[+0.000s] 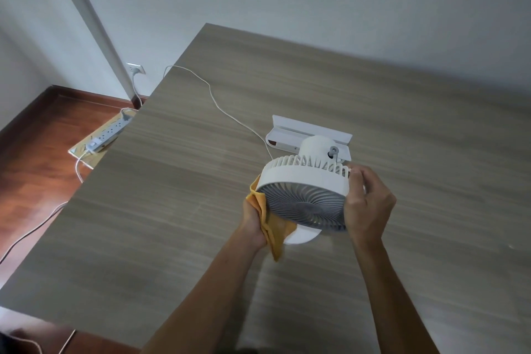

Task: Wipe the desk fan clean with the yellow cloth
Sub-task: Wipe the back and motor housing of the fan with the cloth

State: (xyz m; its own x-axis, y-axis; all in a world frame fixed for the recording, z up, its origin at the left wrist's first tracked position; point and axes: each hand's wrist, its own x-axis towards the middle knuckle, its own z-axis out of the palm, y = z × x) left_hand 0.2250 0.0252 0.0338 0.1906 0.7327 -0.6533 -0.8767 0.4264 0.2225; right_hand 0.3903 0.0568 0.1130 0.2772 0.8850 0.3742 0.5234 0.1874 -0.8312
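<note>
A white desk fan (304, 195) with a grey front grille stands on the wooden table (172, 210), its head tilted toward me. My right hand (367, 204) grips the right rim of the fan head. My left hand (254, 221) holds the yellow cloth (271, 227) bunched against the lower left rim of the fan. The cloth hangs down past my wrist and covers part of the fan's round base.
A white angled bracket (310, 131) lies right behind the fan. The fan's white cable (218, 106) runs across the table to its left edge. A power strip (110, 132) lies on the wooden floor at the left, below a wall socket (135, 68).
</note>
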